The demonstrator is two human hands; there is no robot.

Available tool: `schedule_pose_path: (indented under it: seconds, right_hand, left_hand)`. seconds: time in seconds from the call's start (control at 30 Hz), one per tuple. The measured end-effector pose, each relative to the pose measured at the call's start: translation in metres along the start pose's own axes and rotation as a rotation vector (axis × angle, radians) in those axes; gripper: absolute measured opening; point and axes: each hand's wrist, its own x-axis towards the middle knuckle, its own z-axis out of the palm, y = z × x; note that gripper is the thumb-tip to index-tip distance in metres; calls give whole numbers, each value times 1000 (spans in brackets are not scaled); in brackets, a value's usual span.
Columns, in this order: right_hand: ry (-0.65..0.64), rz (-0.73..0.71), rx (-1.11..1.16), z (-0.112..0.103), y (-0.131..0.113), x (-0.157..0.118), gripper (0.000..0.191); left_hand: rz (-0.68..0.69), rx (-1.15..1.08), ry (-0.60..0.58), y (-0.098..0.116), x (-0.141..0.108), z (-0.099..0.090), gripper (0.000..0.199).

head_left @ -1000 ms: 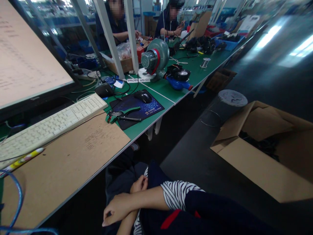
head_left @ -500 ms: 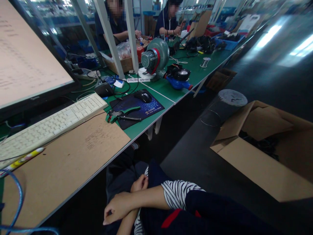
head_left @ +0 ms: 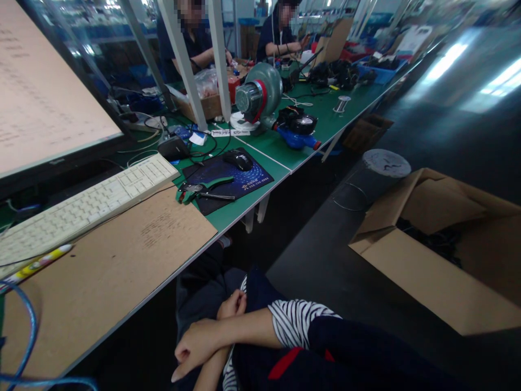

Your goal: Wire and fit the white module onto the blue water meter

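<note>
My forearms lie crossed in my lap, below the bench edge. My right hand (head_left: pixel 196 343) hangs over my left forearm, its fingers loosely curled with a small gap by the thumb and nothing visible inside. Beyond the right forearm, my left hand (head_left: pixel 233 305) rests against my clothing with its fingers folded in; no object shows in it. Neither hand touches anything on the bench. Nearest on the bench are a brown board (head_left: pixel 134 260) and green-handled wire strippers (head_left: pixel 193 191), which lie partly on a dark mouse pad (head_left: pixel 254 176) beside a black mouse (head_left: pixel 238 159).
A keyboard (head_left: pixel 93 203) and monitor (head_left: pixel 49 98) stand at left. Farther along are a green blower (head_left: pixel 260 95), a blue water meter (head_left: pixel 297 130) and a wire spool (head_left: pixel 342 103). An open carton (head_left: pixel 431 282) sits on the floor at right. Two people work at the back.
The fingers of my right hand have shifted slightly, while my arms stay crossed. At the back, the co-workers' hands have moved a little. Bench objects keep their places.
</note>
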Motion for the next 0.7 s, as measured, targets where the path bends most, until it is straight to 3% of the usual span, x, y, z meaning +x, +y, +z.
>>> schedule_pose_path:
  seconds: [0.17, 0.5, 0.67, 0.7]
  right_hand:
    - [31, -24, -10, -2, -3, -7, 45]
    - [51, -9, -41, -6, -6, -8, 40]
    - [233, -106, 40, 1, -7, -15, 36]
    - [320, -95, 83, 2, -8, -18, 33]
  left_hand:
    - [-8, -5, 9, 3, -1, -1, 25]
    - [-24, -46, 61, 5, -1, -2, 20]
    - [-42, -121, 83, 13, -7, -5, 25]
    - [-48, -143, 92, 16, -12, -7, 28]
